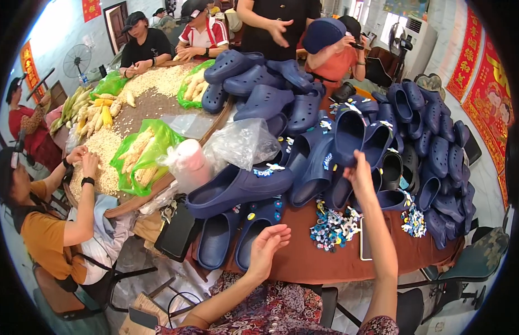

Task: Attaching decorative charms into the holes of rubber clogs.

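The right hand (358, 175) pinches a navy clog (349, 134) by its near end in a narrow grip, apparently steadying it among piled clogs (438, 156) on the table (298, 237), while the left hand (267, 249) hangs empty, loosely curled.

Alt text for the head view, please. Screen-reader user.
The wearer's right hand reaches the heel of a navy clog; the left hand hovers, half-curled, over a brown tablecloth. Nearby: more clogs, small charms, and people around corn kernels.

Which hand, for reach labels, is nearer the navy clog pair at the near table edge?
Left: left hand just right of the clog pair; right hand farther off, up-right.
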Tool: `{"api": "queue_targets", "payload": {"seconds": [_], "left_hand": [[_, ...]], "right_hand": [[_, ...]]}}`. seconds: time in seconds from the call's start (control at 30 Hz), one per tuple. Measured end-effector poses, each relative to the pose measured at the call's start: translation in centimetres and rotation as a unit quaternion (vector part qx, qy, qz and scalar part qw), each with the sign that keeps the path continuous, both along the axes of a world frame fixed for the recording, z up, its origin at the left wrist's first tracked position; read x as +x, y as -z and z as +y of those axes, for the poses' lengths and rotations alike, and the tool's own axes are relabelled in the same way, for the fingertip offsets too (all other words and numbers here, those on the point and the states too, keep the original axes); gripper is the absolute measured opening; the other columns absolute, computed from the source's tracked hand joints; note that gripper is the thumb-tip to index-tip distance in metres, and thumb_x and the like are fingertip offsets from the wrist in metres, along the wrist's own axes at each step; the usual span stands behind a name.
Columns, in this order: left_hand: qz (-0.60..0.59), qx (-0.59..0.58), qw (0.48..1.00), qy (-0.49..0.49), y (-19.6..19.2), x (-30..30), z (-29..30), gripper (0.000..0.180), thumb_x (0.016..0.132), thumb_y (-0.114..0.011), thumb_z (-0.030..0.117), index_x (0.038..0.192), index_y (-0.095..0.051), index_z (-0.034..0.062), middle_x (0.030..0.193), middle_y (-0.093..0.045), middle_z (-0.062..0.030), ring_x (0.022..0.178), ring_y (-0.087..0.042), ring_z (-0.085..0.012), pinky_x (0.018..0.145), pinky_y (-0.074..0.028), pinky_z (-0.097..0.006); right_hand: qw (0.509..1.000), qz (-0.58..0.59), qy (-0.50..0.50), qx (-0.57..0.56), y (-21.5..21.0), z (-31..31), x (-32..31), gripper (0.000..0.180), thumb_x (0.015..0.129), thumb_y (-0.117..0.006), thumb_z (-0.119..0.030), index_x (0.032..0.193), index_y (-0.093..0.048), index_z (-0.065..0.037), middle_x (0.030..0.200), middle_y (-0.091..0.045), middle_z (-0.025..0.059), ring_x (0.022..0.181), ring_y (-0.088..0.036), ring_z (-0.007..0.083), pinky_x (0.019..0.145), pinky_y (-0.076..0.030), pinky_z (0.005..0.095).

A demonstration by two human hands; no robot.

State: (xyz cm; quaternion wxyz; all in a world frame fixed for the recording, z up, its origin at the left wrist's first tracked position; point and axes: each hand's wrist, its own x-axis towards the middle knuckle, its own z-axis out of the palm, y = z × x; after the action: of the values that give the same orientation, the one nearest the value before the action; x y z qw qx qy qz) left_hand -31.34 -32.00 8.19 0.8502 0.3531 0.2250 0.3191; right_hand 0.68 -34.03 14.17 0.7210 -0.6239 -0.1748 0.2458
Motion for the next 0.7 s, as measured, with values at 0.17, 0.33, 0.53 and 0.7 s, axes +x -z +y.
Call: {"api": "queue_targets", "payload": {"seconds": [0.17,0.33,0.53,0.7], "left_hand": [[0.020,0.044,0.998,0.026,0.7,-0.2,-0.4,0.027,0.095,-0.047,0.008,0.120,-0.055,0.0002,0.115,-0.061,-0.0110,0.106,-0.059,-0.0179,0.092,-0.046,-0.030],[0.072,0.141,0.987,0.021,2.0,-0.6,-1.0,0.026,0.094,-0.047,0.005,0.117,-0.056,-0.0019,0.113,-0.062,-0.0097,0.104,-0.059,-0.0159,0.090,-0.046,-0.028],[0.136,0.269,0.953,0.031,3.8,-0.9,-2.3,0.024,0.092,-0.050,0.003,0.114,-0.060,-0.0006,0.109,-0.063,-0.0079,0.101,-0.059,-0.0140,0.087,-0.047,-0.026],[0.185,0.460,0.868,0.025,4.7,-1.1,-3.5,0.025,0.085,-0.054,0.004,0.108,-0.063,0.0040,0.107,-0.063,-0.0113,0.097,-0.061,-0.0248,0.084,-0.048,-0.033]], "right_hand": [[0.985,0.164,0.008,0.043,1.0,4.1,7.0,0.036,0.081,-0.061,-0.046,0.087,-0.054,-0.011,0.071,-0.049,0.0027,0.061,-0.051,0.0146,0.056,-0.044,0.0295],[0.966,0.244,0.018,0.083,2.7,5.5,8.6,0.039,0.086,-0.062,-0.043,0.097,-0.052,-0.007,0.085,-0.052,0.0076,0.072,-0.054,0.0166,0.061,-0.048,0.0311],[0.992,0.116,0.019,0.037,2.8,4.0,5.7,0.039,0.091,-0.060,-0.033,0.111,-0.049,-0.002,0.098,-0.056,0.0088,0.084,-0.058,0.0164,0.069,-0.050,0.0291],[0.990,-0.138,0.021,-0.009,0.5,3.2,-2.3,0.026,0.091,-0.056,-0.016,0.115,-0.055,-0.005,0.088,-0.056,-0.0010,0.078,-0.052,0.0063,0.065,-0.044,0.0211]]}}
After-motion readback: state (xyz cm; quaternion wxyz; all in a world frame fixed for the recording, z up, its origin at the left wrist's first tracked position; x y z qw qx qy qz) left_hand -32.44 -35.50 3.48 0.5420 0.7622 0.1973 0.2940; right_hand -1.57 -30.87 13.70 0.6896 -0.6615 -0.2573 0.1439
